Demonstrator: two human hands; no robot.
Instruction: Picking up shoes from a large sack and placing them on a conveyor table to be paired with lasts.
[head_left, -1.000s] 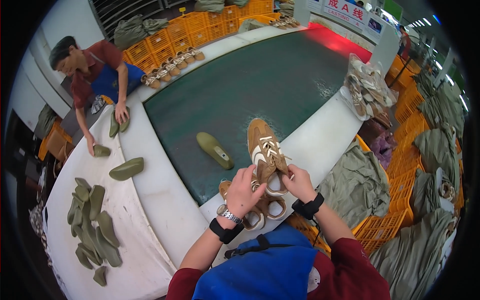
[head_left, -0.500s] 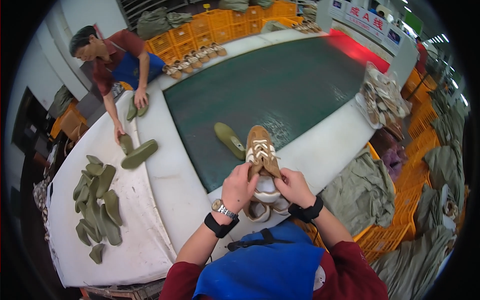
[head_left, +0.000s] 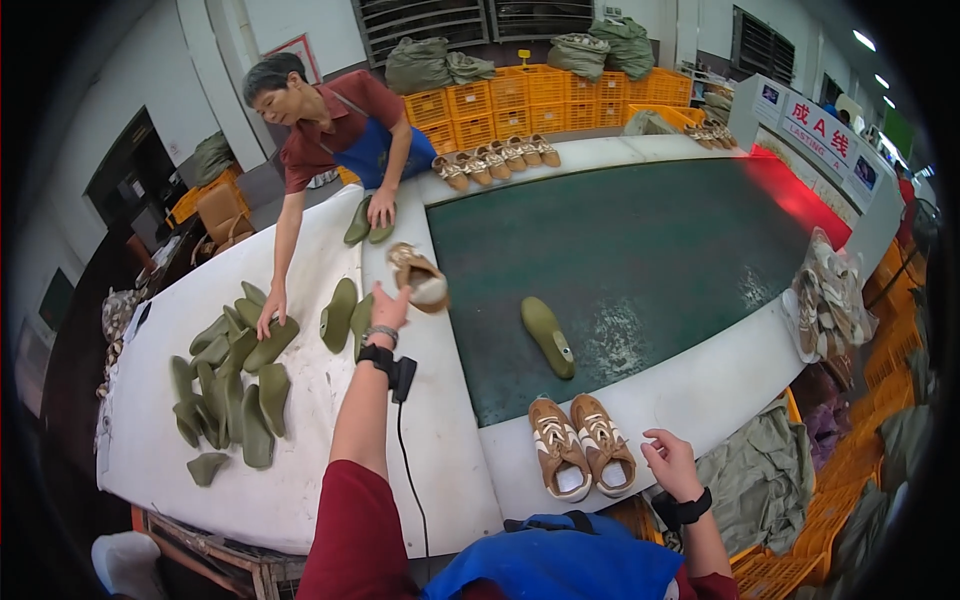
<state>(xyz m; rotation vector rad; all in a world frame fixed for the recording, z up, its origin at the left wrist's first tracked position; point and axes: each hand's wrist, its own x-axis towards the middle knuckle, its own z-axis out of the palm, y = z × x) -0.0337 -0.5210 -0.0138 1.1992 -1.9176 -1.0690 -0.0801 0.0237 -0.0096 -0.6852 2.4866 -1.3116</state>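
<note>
A brown shoe with white stripes [head_left: 418, 280], slightly blurred and tilted, is over the white table edge on the left. My left hand [head_left: 388, 308] reaches out beside its heel, fingers apart and apparently not wrapped round it; whether they touch is hard to tell. Just by that hand lie two olive-green shoe lasts [head_left: 340, 315]. A pair of matching brown laced shoes [head_left: 580, 447] stands in front of me on the white ledge, toes away. My right hand [head_left: 672, 465], loosely bent with finger and thumb apart, hovers to their right, empty.
A single green last [head_left: 548, 338] lies on the dark green belt [head_left: 620, 240]. Across the table a co-worker [head_left: 340, 130] touches lasts with both hands; a heap of lasts [head_left: 235, 380] is at left. A bag of shoes [head_left: 830, 295] and orange crates [head_left: 800, 550] stand at right.
My hands have parted: the left has swung far left, where a shoe now is, while the right has moved right. The view has shifted. The co-worker's hand has moved to the heap.
</note>
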